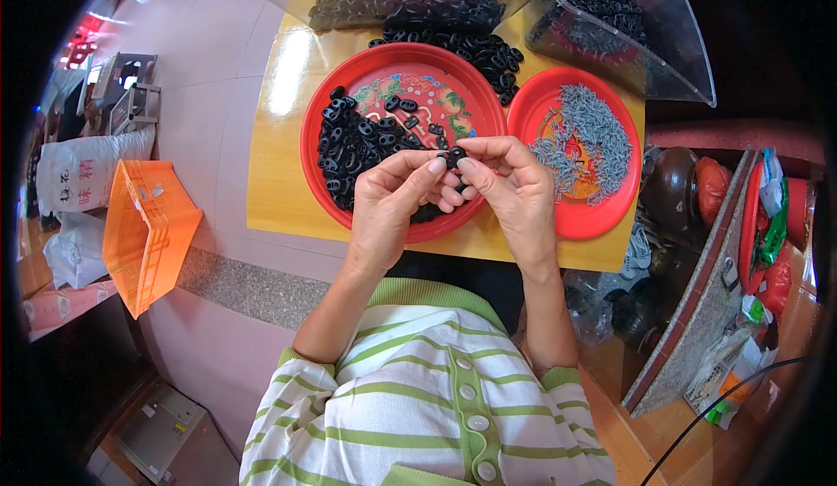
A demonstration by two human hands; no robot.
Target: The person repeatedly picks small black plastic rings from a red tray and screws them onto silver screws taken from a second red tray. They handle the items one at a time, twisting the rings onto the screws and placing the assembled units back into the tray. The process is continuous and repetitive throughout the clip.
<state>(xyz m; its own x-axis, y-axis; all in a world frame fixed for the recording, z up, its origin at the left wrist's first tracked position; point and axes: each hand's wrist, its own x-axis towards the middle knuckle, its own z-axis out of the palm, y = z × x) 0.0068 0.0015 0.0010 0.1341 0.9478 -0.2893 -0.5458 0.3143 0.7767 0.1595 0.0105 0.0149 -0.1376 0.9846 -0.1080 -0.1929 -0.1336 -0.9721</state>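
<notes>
Two hands, one small black piece (452, 157): we list left hand (389, 191) and right hand (513, 191), thumbs and fingertips pinched on it above the right half of the large red tray (309, 155). Step in hand, we judge: fitting or adjusting by fingertip; whether a grey pin is included, we cannot tell. Next move seems to call for a steady pinch. Stock: loose black pieces (344, 155), left; grey pins (602, 133) in the smaller red tray (597, 224), right. Clear bins (676, 72) crowd the far edge; bare yellow table (277, 159) offers room leftward.
</notes>
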